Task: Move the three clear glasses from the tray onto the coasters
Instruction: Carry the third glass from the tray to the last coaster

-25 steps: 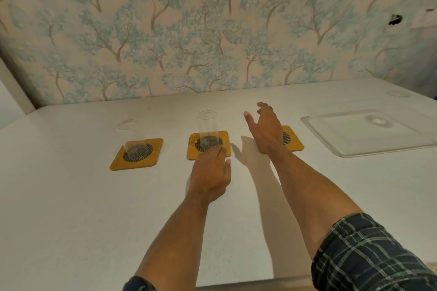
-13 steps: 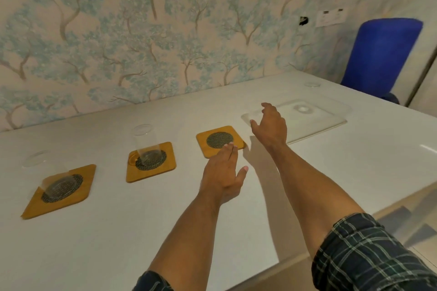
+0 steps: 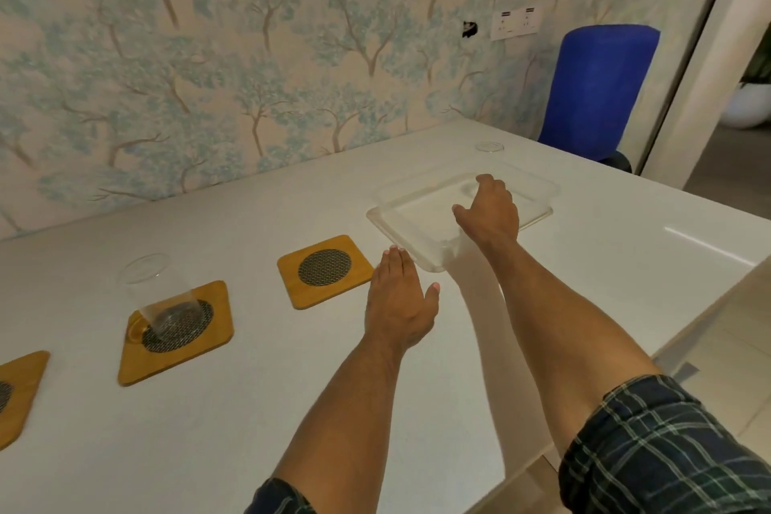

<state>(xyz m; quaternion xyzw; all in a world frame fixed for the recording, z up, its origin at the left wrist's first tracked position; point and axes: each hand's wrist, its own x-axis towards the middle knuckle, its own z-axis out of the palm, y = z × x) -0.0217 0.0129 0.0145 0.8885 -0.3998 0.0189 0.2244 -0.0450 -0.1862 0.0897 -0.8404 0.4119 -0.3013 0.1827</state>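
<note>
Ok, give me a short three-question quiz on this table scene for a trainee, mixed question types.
1. True or false: the right hand reaches over the clear plastic tray.
2. Which coaster stands bare? A. the square wooden coaster nearest the tray B. the middle wooden coaster
3. Fill in: the flat left hand holds ____.

Key: 1 true; 2 A; 3 nothing.

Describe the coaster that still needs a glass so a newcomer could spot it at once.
Start at the clear plastic tray on the white table. Just left of its near corner lies a square wooden coaster with a dark mesh disc, beside the left hand. Unlike the next coaster leftward, which carries a clear glass, it is bare.
</note>
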